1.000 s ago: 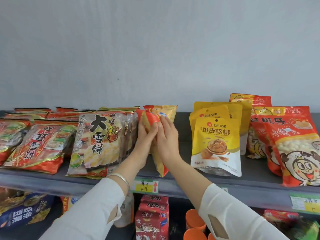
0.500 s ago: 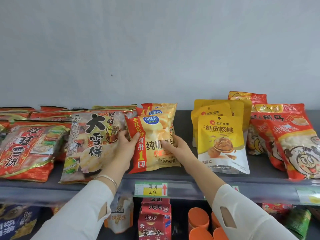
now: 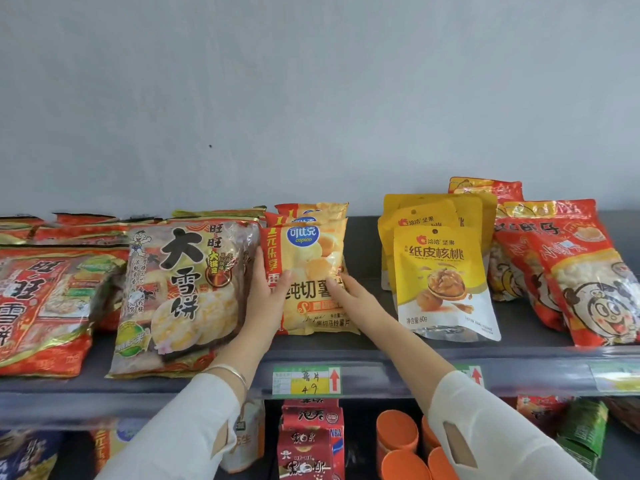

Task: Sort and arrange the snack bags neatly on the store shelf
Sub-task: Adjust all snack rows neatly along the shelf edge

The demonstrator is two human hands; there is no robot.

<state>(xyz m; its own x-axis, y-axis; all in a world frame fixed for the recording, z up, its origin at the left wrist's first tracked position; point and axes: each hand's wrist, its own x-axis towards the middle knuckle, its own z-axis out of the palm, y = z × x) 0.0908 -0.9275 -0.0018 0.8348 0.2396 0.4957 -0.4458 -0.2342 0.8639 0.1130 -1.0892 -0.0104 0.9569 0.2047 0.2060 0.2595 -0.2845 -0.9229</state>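
Here, your left hand (image 3: 264, 299) and right hand (image 3: 351, 296) each gripped a side edge of the yellow chip bag (image 3: 311, 258). It stood upright on the shelf (image 3: 367, 244), just beside the rice-cracker bag (image 3: 183, 289).

The chip bag (image 3: 311, 282) is glossy plastic film, crinkled, with bright glints near its seams. The cracker bag (image 3: 180, 299) is shiny, partly clear film with a wrinkled, gold foil-like border. The walnut pouch (image 3: 443, 282) has a smoother, satin yellow face and a silvery foil base. The red bags (image 3: 581, 278) are slick, reflective plastic. The shelf (image 3: 363, 244) is dark grey and matt. Its front strip (image 3: 519, 370) is clear glossy plastic over a paper price label (image 3: 306, 381). The wall (image 3: 311, 98) is matt and faintly uneven, like painted plaster. The sleeves (image 3: 187, 434) are soft white cloth, and the bangle (image 3: 228, 372) is polished silvery metal. The orange cups (image 3: 396, 431) look like smooth matt plastic.
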